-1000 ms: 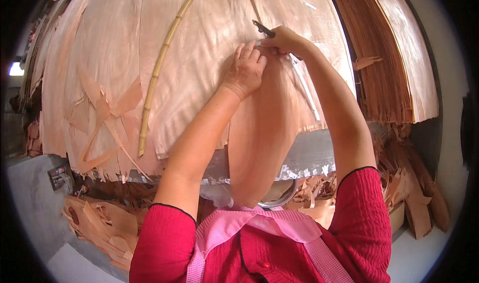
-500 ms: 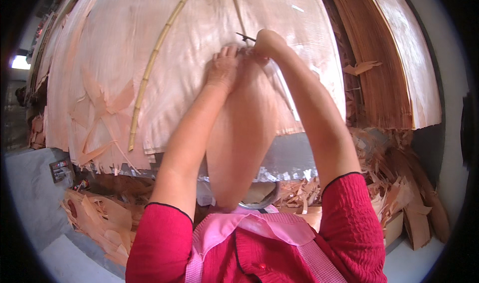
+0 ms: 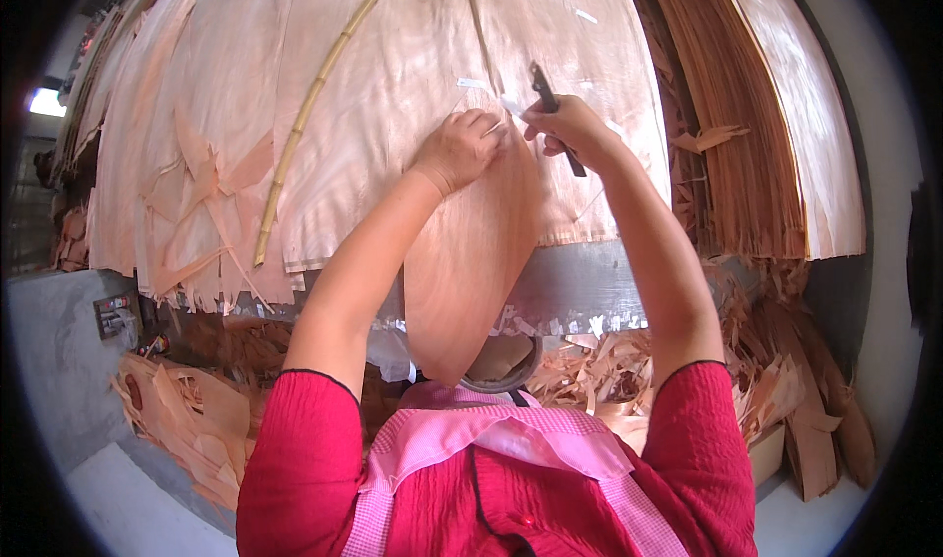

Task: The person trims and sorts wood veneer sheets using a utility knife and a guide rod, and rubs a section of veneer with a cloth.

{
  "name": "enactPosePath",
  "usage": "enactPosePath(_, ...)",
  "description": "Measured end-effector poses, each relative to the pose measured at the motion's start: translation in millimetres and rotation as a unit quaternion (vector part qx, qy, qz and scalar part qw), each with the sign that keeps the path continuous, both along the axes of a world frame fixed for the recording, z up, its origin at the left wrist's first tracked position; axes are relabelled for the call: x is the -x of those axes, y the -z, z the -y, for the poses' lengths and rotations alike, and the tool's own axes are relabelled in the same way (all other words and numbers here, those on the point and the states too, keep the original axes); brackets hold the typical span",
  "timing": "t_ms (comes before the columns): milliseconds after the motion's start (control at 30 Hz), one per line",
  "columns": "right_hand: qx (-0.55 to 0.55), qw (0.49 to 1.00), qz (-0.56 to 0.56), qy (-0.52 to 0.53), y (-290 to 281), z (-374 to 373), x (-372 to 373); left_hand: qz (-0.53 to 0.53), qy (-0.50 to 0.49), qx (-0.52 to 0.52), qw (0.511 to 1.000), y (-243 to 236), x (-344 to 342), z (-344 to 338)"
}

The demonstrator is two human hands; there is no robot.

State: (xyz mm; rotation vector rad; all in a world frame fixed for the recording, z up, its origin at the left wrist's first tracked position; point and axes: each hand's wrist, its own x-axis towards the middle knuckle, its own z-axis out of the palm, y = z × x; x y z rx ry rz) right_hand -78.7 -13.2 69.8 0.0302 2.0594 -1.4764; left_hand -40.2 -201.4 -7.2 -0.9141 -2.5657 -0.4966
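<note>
The right hand [image 3: 570, 125] has drawn off toward three o'clock of the left hand [image 3: 458, 150], gripping a slim black hand tool [image 3: 544, 90]. The tapered wood-veneer piece [image 3: 460, 272] runs toward six o'clock from the left hand's curled fingers, probably steadied by them alone now; whether they pinch it cannot be told.

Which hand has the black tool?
The right hand, gripping the black tool; the left hand lies at the top of the narrow wood sheet.
</note>
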Motion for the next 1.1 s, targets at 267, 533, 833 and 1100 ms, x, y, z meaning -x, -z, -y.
enactPosePath(267, 0.015, 0.996, 0.078, 0.042, 40, 8, 12, 0.03, -0.134, -0.005, 0.991, -2, -17, -15)
enactPosePath(533, -0.445, 0.846, -0.247, -0.161, 20, 13, 16, 0.082, -0.119, 0.062, 0.988, 0, -22, -15)
enactPosePath(833, -0.156, 0.962, -0.217, 0.064, -60, -78, 15, 0.123, -0.079, -0.062, 0.987, 1, -22, 6)
enactPosePath(1100, -0.278, 0.947, -0.007, -0.162, -96, -9, -118, 0.078, -0.273, -0.088, 0.955, 4, -202, 64)
